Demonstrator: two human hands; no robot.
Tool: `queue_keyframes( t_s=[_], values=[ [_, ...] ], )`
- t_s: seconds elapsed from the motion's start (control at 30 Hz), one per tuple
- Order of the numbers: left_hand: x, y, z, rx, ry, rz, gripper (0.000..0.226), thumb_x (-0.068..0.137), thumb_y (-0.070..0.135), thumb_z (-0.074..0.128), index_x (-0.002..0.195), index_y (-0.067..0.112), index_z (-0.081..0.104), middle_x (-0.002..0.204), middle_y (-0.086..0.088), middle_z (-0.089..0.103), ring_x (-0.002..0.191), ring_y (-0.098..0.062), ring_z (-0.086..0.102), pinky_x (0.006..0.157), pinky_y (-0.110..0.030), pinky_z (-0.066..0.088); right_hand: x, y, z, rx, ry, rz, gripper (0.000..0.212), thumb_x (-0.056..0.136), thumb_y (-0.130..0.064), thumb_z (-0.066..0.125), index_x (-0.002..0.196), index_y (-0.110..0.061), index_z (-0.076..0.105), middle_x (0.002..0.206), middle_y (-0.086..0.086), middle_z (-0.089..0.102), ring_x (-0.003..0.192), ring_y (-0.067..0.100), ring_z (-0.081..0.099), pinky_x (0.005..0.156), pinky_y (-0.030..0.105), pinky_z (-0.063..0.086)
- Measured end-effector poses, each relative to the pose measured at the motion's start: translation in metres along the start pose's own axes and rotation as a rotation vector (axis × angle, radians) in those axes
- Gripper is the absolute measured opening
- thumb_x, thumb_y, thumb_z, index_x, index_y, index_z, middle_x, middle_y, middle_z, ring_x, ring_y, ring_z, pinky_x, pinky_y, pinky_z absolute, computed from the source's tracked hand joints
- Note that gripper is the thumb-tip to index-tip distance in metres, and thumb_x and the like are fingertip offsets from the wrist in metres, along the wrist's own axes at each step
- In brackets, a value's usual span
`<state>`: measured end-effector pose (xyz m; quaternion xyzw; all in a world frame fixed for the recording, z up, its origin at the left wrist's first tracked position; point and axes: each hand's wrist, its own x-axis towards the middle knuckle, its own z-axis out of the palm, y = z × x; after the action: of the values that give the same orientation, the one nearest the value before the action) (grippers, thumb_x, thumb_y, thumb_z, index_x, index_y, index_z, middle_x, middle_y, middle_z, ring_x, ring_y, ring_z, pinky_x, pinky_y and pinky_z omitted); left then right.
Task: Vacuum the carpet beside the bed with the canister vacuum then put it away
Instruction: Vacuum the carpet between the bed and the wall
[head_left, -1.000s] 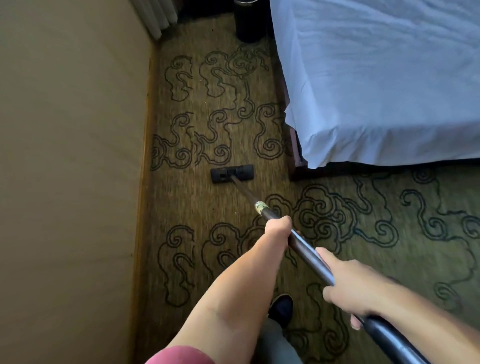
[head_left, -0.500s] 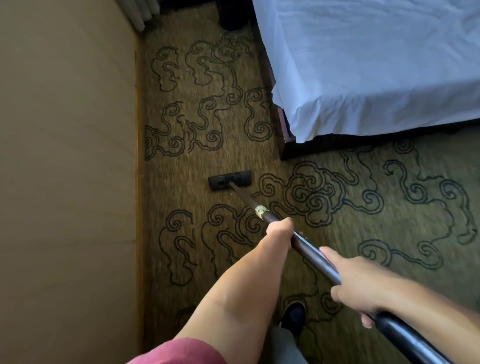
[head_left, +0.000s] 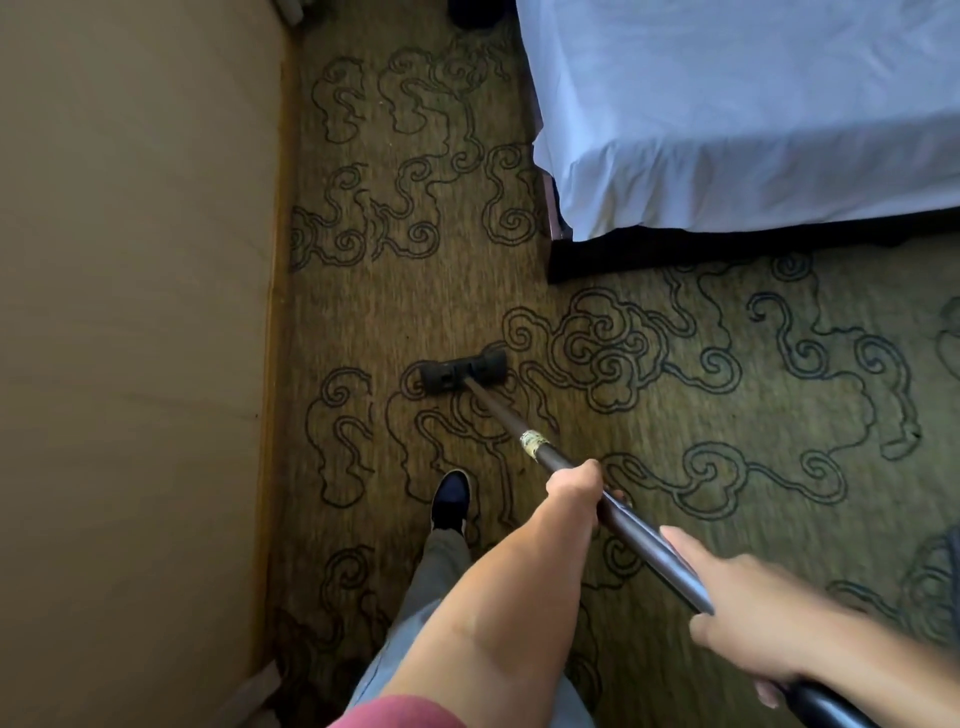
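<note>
Gripping the vacuum wand, the left hand clamps ahead of the right hand; the floor head rests on carpet beyond both.

The person wears a short pinkish-red sleeve at the bottom edge of the frame, leaving the forearm above it bare. Light grey trousers cover the leg in the lower centre, ending over a dark navy shoe with a pale sole edge at its heel.
</note>
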<state>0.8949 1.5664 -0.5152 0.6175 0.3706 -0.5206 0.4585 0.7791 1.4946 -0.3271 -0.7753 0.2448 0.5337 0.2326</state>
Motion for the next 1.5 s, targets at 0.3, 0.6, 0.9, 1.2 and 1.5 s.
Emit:
queue_keyframes(
  t_s=[0.3, 0.6, 0.9, 1.2, 1.5],
  values=[
    [-0.024, -0.012, 0.007, -0.004, -0.002, 0.026, 0.03, 0.087, 0.016, 0.055, 0.112, -0.001, 0.057, 0.047, -0.011, 0.066, 0.061, -0.031, 0.071, 0.081, -0.048, 0.063, -0.024, 0.006, -0.01, 0.031, -0.021, -0.031, 0.087, 0.087, -0.022, 0.053, 0.156, -0.044, 0.005, 0.103, 0.001, 0.053, 0.042, 0.014, 0.069, 0.048, 0.029, 0.06],
    [-0.039, 0.079, 0.029, 0.058, 0.046, 0.173, 0.056, 0.078, 0.029, 0.06, 0.128, 0.003, 0.06, 0.111, -0.007, 0.072, 0.103, -0.031, 0.072, 0.094, -0.037, 0.058, -0.027, 0.0, -0.052, 0.115, 0.173, -0.044, 0.088, 0.085, -0.024, 0.051, 0.154, -0.049, 0.001, 0.097, 0.0, 0.057, 0.041, 0.015, 0.069, 0.04, 0.023, 0.051],
    [0.003, 0.214, 0.034, 0.112, -0.014, 0.241, 0.043, 0.08, 0.016, 0.057, 0.12, -0.001, 0.061, 0.05, -0.012, 0.068, 0.047, -0.027, 0.07, 0.072, -0.045, 0.065, 0.048, -0.049, -0.139, 0.212, 0.251, -0.031, 0.085, 0.084, -0.027, 0.05, 0.153, -0.045, 0.004, 0.09, 0.001, 0.068, 0.045, 0.014, 0.07, 0.064, 0.034, 0.062],
    [0.05, 0.226, 0.032, 0.077, 0.04, 0.087, 0.053, 0.078, 0.031, 0.058, 0.121, 0.001, 0.062, 0.104, -0.017, 0.076, 0.094, -0.036, 0.075, 0.09, -0.044, 0.061, 0.071, -0.068, -0.184, 0.009, 0.172, 0.072, 0.088, 0.085, -0.039, 0.047, 0.154, -0.053, -0.007, 0.096, -0.007, 0.053, 0.054, 0.007, 0.053, 0.064, 0.025, 0.054],
    [0.008, 0.14, 0.049, 0.01, 0.001, -0.014, 0.06, 0.076, 0.032, 0.06, 0.126, -0.001, 0.062, 0.11, -0.02, 0.074, 0.1, -0.04, 0.073, 0.094, -0.047, 0.058, 0.015, -0.033, -0.152, -0.137, 0.077, 0.118, 0.085, 0.086, -0.037, 0.046, 0.154, -0.052, -0.003, 0.097, -0.006, 0.052, 0.044, 0.001, 0.054, 0.068, 0.025, 0.054]
  ],
)
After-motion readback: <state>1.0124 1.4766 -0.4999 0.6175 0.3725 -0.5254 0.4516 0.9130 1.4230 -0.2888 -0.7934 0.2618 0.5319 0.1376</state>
